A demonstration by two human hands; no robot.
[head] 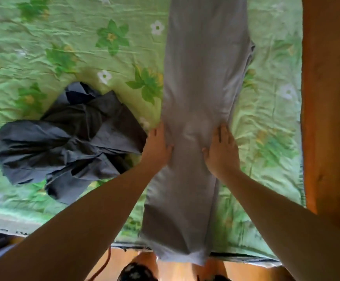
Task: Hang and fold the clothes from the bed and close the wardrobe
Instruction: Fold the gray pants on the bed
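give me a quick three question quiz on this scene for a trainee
1. True or false: the left hand and the right hand both rest on the light grey garment.
2. What lies crumpled on the green sheet? A) dark blue-grey garment B) towel C) pillow
3. Fill in: the light grey garment's near end hangs over the green sheet's ____.
Key: 1 true; 2 A; 3 edge.

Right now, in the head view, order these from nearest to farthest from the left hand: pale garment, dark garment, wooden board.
1. Pale garment: touched by the left hand, centre.
2. Dark garment: just left of it.
3. Wooden board: far right.
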